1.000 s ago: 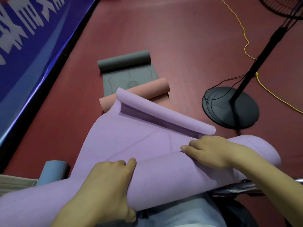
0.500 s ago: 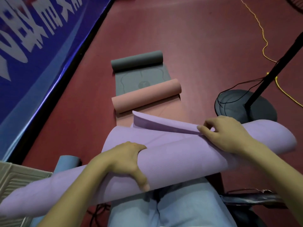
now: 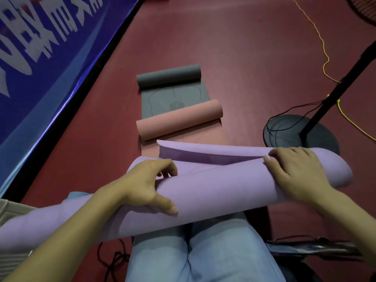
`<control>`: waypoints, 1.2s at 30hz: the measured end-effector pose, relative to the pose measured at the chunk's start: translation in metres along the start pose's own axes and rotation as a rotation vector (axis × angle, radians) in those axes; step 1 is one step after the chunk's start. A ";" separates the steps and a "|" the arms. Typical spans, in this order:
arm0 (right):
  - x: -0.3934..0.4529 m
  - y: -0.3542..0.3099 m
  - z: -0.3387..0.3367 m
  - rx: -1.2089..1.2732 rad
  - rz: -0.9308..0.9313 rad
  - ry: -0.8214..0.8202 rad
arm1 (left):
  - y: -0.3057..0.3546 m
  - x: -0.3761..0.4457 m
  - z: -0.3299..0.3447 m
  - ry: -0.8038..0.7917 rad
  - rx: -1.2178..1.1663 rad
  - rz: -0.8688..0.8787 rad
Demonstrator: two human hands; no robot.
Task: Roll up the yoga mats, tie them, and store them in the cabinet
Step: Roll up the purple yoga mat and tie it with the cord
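1. The purple mat [image 3: 213, 190] lies across the person's lap in the lower middle of the frame, probably so the thighs brace the roll.
2. The left hand [image 3: 146, 184] grasps the roll, thumb in front and fingers [image 3: 166, 174] curled over the top, seemingly to keep it tight.
3. The right hand [image 3: 299, 171] presses down near the right end, fingers bent over the roll at the loose flap [image 3: 203, 148].
4. The pink mat [image 3: 179, 121] and grey mat [image 3: 168, 75] lie half-rolled on the floor [image 3: 244, 47] above centre, likely awaiting rolling.
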State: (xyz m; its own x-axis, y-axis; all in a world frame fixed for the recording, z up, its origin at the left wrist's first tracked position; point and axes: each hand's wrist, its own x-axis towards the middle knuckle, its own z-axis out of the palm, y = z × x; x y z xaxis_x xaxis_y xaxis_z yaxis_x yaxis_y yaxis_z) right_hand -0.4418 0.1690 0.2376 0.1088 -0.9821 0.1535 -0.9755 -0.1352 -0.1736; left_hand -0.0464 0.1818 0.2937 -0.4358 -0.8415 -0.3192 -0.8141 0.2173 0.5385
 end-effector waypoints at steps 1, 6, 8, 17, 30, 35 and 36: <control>0.003 -0.003 0.001 -0.005 0.029 -0.029 | -0.002 -0.002 -0.003 0.030 0.046 0.011; 0.013 -0.018 0.004 -0.088 0.068 -0.101 | 0.003 -0.006 -0.004 0.104 0.473 0.015; 0.015 -0.021 0.004 -0.101 0.061 -0.095 | 0.008 -0.007 0.000 0.045 0.552 -0.001; 0.012 -0.026 -0.002 -0.058 0.099 -0.083 | 0.003 -0.007 0.023 0.032 0.679 -0.031; -0.004 -0.053 -0.016 -0.047 -0.058 -0.153 | 0.011 -0.068 0.015 0.063 0.761 -0.067; -0.011 -0.070 -0.029 0.059 -0.108 -0.261 | 0.006 -0.090 -0.001 -0.034 0.744 -0.157; -0.015 -0.075 -0.029 0.065 -0.105 -0.277 | 0.004 -0.096 -0.003 -0.052 0.738 -0.174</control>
State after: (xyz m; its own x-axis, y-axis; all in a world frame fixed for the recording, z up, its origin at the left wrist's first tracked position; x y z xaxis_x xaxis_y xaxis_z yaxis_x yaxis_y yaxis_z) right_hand -0.3760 0.1978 0.2767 0.2654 -0.9594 -0.0958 -0.9427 -0.2374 -0.2343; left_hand -0.0068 0.2619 0.3288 -0.2804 -0.8733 -0.3984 -0.9101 0.3738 -0.1788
